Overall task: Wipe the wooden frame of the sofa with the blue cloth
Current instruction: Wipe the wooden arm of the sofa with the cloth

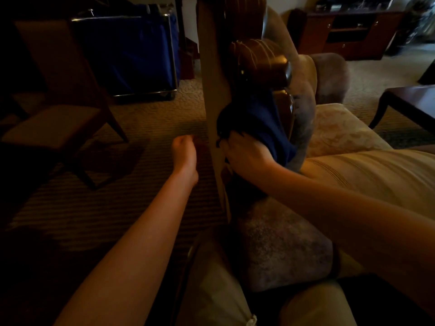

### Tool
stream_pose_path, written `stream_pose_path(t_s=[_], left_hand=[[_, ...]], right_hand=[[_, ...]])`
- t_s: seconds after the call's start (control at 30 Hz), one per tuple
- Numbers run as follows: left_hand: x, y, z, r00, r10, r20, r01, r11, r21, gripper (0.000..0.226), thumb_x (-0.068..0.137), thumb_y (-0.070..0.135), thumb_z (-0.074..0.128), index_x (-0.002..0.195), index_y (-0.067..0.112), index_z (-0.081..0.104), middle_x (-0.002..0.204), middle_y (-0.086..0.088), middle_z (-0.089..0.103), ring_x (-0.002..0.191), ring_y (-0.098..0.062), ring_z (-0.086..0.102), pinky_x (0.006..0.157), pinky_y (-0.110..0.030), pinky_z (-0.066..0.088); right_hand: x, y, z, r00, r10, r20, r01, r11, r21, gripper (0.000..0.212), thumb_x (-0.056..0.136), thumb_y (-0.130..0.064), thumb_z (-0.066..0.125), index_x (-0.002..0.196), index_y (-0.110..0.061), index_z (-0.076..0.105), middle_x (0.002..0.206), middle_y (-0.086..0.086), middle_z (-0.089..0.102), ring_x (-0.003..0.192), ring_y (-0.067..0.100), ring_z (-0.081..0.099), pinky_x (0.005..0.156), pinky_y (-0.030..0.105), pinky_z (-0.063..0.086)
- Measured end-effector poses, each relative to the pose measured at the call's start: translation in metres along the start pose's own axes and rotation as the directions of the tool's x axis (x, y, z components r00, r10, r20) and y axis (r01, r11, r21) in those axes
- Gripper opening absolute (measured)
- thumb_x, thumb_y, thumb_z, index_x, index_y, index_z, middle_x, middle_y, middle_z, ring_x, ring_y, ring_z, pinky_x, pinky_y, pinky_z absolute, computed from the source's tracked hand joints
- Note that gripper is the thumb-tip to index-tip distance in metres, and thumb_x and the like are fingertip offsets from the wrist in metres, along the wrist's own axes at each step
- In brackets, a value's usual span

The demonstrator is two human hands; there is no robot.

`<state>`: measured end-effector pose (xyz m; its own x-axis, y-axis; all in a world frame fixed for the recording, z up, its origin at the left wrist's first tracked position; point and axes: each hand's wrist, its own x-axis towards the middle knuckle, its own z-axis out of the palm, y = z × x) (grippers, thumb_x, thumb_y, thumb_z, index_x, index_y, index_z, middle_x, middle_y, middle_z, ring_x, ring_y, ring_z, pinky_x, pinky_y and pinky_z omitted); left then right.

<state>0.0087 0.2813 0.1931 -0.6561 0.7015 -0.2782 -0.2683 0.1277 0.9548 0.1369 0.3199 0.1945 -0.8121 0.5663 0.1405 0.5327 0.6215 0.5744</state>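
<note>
The sofa's dark carved wooden frame point(259, 60) runs up the middle of the view along the top of the backrest. The blue cloth point(261, 118) is draped over this wood below the carved scroll. My right hand point(244, 152) grips the cloth's lower end and holds it against the frame. My left hand point(184, 151) hovers left of the sofa's back panel point(213, 90) with loosely curled fingers, holding nothing. The room is dim, so fine detail of the wood under the cloth is hidden.
A wooden chair point(58, 114) stands at the left on the patterned carpet point(146, 128). Behind it is a blue cart point(129, 52). Sofa cushions point(341, 128) lie at the right, with a dark coffee table point(414, 102) and a wooden cabinet point(348, 31) beyond.
</note>
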Motion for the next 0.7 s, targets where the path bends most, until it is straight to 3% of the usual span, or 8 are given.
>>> stream_pose_path(t_s=[0.1, 0.17, 0.23, 0.37, 0.43, 0.6, 0.67, 0.7], left_hand=[[0.002, -0.004, -0.007, 1.0, -0.002, 0.018, 0.002, 1.0, -0.002, 0.017, 0.099, 0.022, 0.038, 0.105, 0.017, 0.054, 0.098, -0.006, 0.06, 0.096, -0.023, 0.06, 0.096, -0.041, 0.044], [0.002, -0.005, -0.012, 0.999, 0.008, 0.037, -0.007, 1.0, -0.011, 0.016, 0.1, 0.02, 0.038, 0.097, 0.019, 0.053, 0.091, -0.002, 0.06, 0.087, -0.017, 0.06, 0.09, -0.036, 0.046], [0.001, -0.007, -0.015, 0.998, 0.022, 0.053, -0.021, 1.0, -0.018, 0.015, 0.099, 0.019, 0.038, 0.097, 0.019, 0.053, 0.087, -0.001, 0.06, 0.079, -0.014, 0.059, 0.083, -0.033, 0.046], [-0.006, -0.013, -0.008, 0.995, 0.027, 0.091, -0.026, 1.0, -0.015, 0.016, 0.099, 0.016, 0.037, 0.094, 0.017, 0.052, 0.081, -0.001, 0.059, 0.071, -0.011, 0.058, 0.069, -0.026, 0.044], [-0.01, -0.018, 0.002, 0.994, 0.004, 0.112, -0.004, 1.0, -0.006, 0.017, 0.1, 0.016, 0.036, 0.09, 0.018, 0.05, 0.079, 0.0, 0.058, 0.068, -0.011, 0.057, 0.065, -0.025, 0.043], [-0.023, -0.035, 0.038, 0.985, -0.105, 0.136, 0.106, 0.994, -0.001, 0.019, 0.101, 0.021, 0.038, 0.106, 0.014, 0.054, 0.089, -0.006, 0.059, 0.082, -0.019, 0.061, 0.074, -0.032, 0.049], [-0.024, -0.041, 0.047, 0.981, -0.128, 0.142, 0.122, 0.991, 0.05, 0.028, 0.1, 0.027, 0.038, 0.122, 0.013, 0.051, 0.105, -0.009, 0.058, 0.099, -0.026, 0.059, 0.088, -0.04, 0.047], [-0.024, -0.044, 0.05, 0.98, -0.129, 0.149, 0.12, 0.99, 0.07, 0.031, 0.101, 0.029, 0.037, 0.125, 0.015, 0.05, 0.111, -0.009, 0.058, 0.104, -0.027, 0.057, 0.092, -0.041, 0.046]], right_hand=[[-0.023, -0.023, 0.024, 0.986, 0.045, 0.158, -0.079, 0.974, 0.211, 0.036, 0.096, -0.022, 0.042, 0.129, -0.008, 0.05, 0.131, 0.013, 0.052, 0.12, 0.026, 0.048, 0.096, 0.032, 0.038], [-0.036, -0.03, 0.026, 0.992, 0.078, 0.096, -0.101, 0.957, 0.27, 0.03, 0.067, -0.031, 0.077, 0.094, -0.018, 0.073, 0.093, 0.001, 0.07, 0.087, 0.015, 0.065, 0.07, 0.024, 0.048], [-0.05, -0.033, 0.036, 0.986, 0.164, -0.014, -0.154, 0.95, 0.271, 0.03, 0.049, -0.026, 0.084, 0.078, -0.022, 0.074, 0.073, -0.005, 0.069, 0.07, 0.012, 0.065, 0.06, 0.022, 0.048], [-0.088, -0.029, 0.055, 0.943, 0.309, -0.121, -0.243, 0.892, 0.382, 0.056, 0.065, -0.027, 0.064, 0.12, -0.014, 0.062, 0.108, 0.003, 0.068, 0.107, 0.023, 0.061, 0.09, 0.041, 0.041], [-0.103, -0.018, 0.065, 0.913, 0.392, -0.114, -0.32, 0.859, 0.399, 0.055, 0.072, -0.023, 0.066, 0.125, -0.012, 0.055, 0.114, 0.005, 0.064, 0.113, 0.028, 0.056, 0.095, 0.046, 0.04], [-0.105, 0.01, 0.074, 0.846, 0.534, -0.016, -0.371, 0.61, 0.7, 0.049, 0.089, -0.025, 0.043, 0.136, -0.014, 0.046, 0.13, 0.011, 0.058, 0.127, 0.03, 0.048, 0.111, 0.051, 0.025], [-0.103, 0.011, 0.074, 0.785, 0.619, 0.032, -0.335, 0.38, 0.862, 0.043, 0.094, -0.02, 0.04, 0.135, -0.014, 0.048, 0.13, 0.008, 0.057, 0.124, 0.026, 0.049, 0.109, 0.047, 0.031], [-0.102, 0.012, 0.072, 0.717, 0.689, 0.105, -0.307, 0.177, 0.935, 0.039, 0.097, -0.018, 0.041, 0.134, -0.016, 0.048, 0.13, 0.004, 0.056, 0.122, 0.021, 0.05, 0.106, 0.04, 0.037]])
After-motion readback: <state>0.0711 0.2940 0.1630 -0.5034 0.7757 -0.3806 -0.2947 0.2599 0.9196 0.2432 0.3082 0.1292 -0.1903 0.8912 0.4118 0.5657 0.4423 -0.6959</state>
